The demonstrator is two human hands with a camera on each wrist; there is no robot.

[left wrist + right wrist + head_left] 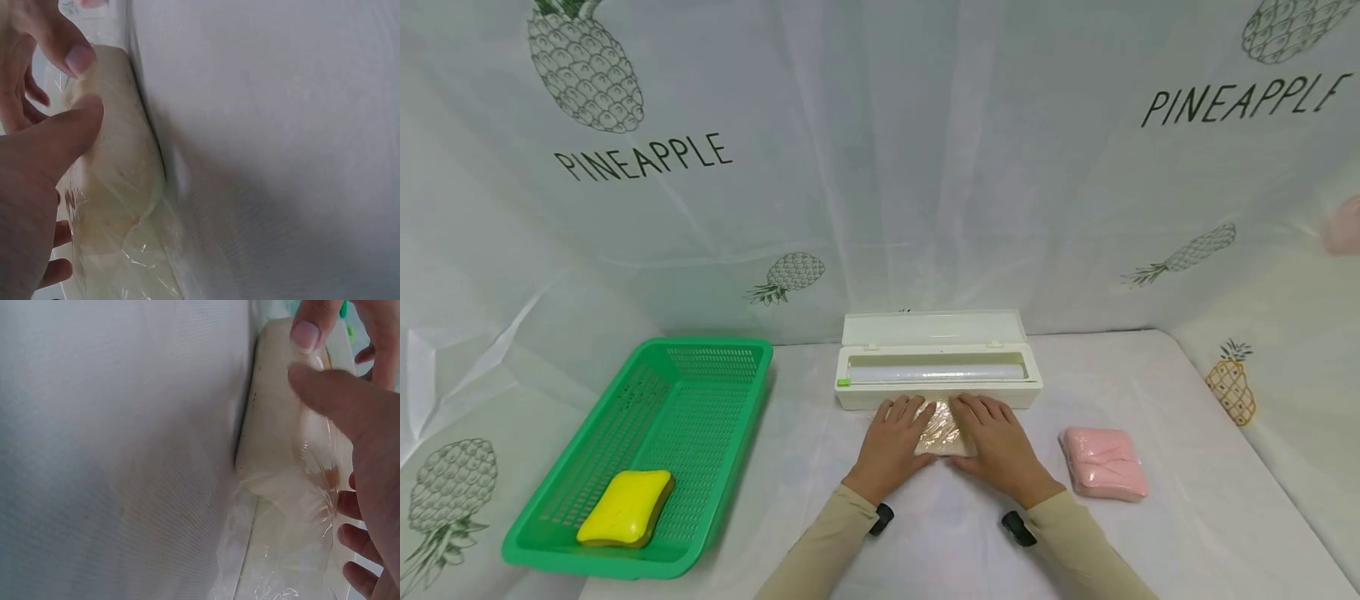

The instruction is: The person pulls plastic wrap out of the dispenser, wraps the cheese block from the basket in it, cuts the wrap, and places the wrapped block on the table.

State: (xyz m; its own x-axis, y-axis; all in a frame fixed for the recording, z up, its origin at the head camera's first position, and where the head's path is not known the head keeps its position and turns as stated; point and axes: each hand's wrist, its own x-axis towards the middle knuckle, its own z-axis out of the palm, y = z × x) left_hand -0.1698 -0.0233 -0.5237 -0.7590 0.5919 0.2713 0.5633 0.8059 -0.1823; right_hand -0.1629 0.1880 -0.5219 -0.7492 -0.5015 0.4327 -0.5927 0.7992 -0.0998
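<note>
A cream block (pixel 942 429) with rounded edges lies on the table under shiny clear film (pixel 134 262). My left hand (pixel 891 446) holds its left side, thumb on the near face and fingers over the far side. Opposite it, my right hand (pixel 1003 446) grips the right side in the same way. The two thumbs come close together at the near edge in both wrist views. Loose film spreads past the block's ends. Just beyond my fingertips stands a white cling film dispenser (pixel 940 395), its lid raised and a roll (pixel 936 372) inside.
At the left is a green plastic basket (pixel 748 433) with a yellow block (pixel 625 504), brown on its side, in its near end. A pink block (pixel 1105 462), wrapped in film, lies at the right. Behind the table hangs a pineapple-print curtain (pixel 917 167).
</note>
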